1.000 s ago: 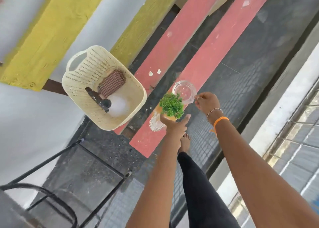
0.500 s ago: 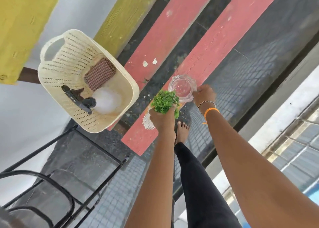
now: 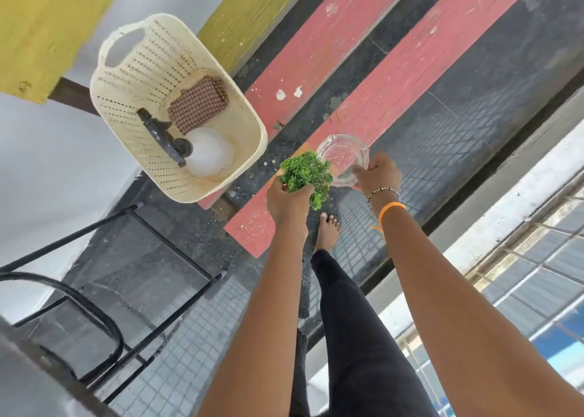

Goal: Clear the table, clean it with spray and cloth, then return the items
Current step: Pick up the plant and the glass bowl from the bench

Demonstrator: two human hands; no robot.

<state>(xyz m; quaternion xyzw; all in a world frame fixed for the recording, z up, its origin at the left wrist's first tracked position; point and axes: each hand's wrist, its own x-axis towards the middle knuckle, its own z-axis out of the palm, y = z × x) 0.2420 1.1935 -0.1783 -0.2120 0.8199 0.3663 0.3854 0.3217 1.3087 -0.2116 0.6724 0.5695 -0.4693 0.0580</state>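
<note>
Clearing step in hand. Left hand (image 3: 286,200) gripping small green plant (image 3: 306,172); right hand (image 3: 376,173) pinching glass ashtray (image 3: 343,157), both over red table (image 3: 410,78) plank. Next: set aside; spray bottle (image 3: 202,153), cloth (image 3: 199,104) waiting in basket (image 3: 126,78).

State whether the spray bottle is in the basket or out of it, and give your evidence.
In. The spray bottle lies inside the cream basket beside the checked cloth, with the basket's perforated walls around both.
</note>
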